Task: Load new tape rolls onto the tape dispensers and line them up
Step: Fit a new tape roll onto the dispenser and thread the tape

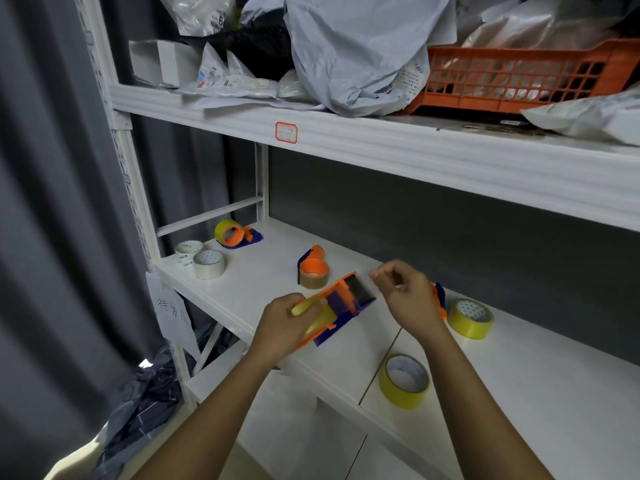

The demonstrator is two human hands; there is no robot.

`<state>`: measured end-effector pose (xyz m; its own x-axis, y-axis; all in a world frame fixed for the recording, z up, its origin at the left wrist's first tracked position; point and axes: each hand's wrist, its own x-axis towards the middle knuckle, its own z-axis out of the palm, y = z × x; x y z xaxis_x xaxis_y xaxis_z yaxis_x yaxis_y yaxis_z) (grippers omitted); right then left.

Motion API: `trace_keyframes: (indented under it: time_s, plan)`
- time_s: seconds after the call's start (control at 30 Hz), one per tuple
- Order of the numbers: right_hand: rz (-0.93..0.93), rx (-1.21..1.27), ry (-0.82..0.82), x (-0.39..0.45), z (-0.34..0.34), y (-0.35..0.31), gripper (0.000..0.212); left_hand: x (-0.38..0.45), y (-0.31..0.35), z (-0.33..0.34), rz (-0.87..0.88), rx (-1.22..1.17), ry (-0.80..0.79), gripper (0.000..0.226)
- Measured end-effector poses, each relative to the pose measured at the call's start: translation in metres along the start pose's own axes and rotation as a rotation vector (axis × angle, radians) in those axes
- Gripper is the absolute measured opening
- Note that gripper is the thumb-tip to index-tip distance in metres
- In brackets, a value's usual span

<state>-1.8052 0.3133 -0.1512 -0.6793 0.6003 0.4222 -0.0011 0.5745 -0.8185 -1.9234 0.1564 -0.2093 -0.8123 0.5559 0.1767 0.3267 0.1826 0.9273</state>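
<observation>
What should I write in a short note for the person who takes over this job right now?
Left hand grips a dispenser with a yellow roll on it, above the shelf.
Right hand pinches something near its blade end, probably the tape end.
Done: two loaded dispensers on the shelf, yellow and brown, not lined up.
Left: a fourth dispenser sits half hidden behind the right hand; spare rolls remain.

Glossy plastic dispenser (341,306), matt shelf (270,271)

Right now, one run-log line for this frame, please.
left hand: grips yellow-roll dispenser | right hand: pinching near its blade end | shelf: two loaded dispensers
</observation>
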Motion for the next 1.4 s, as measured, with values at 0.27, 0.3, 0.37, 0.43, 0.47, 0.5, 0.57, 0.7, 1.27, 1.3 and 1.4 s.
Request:
trace_keyframes:
  time_s: [0.27,0.3,0.37,0.43,0.47,0.5,0.57,0.7,1.27,1.3,1.4]
  plan:
    - [0.081,-0.021,0.042,0.002,-0.002,0.010,0.010,0.001,-0.002,-0.001,-0.025,-0.044,-0.103,0.033]
    - [0.095,-0.027,0.039,0.004,-0.003,0.012,0.010,0.001,-0.002,-0.001,-0.003,-0.040,-0.100,0.031]
    - [0.120,-0.034,0.040,0.008,-0.003,0.017,0.010,0.000,-0.003,0.001,0.050,0.005,-0.061,0.025]
    - [0.137,-0.044,0.038,0.013,-0.001,0.019,0.009,0.000,-0.002,0.004,0.075,0.054,0.000,0.026]
    - [0.143,-0.043,0.037,0.015,0.000,0.021,0.010,0.000,-0.002,0.004,0.084,0.070,0.027,0.028]
    - [0.154,-0.036,0.040,0.017,0.001,0.022,0.011,0.000,-0.003,0.005,0.097,0.088,0.046,0.030]
    - [0.185,-0.006,0.048,0.018,0.002,0.026,0.013,0.001,-0.003,0.005,0.114,0.119,0.066,0.038]
    - [0.158,0.002,0.038,0.018,0.000,0.025,0.013,0.004,-0.001,0.001,0.098,0.112,0.084,0.047]
    - [0.236,0.290,0.103,-0.016,-0.009,0.029,0.027,0.002,0.001,-0.006,0.112,-0.016,0.146,0.047]
    - [0.244,0.300,0.105,-0.016,-0.009,0.029,0.028,0.002,0.001,-0.006,0.129,-0.021,0.142,0.047]
    - [0.229,0.294,0.101,-0.012,-0.012,0.028,0.027,0.001,0.000,-0.007,0.160,-0.021,0.112,0.044]
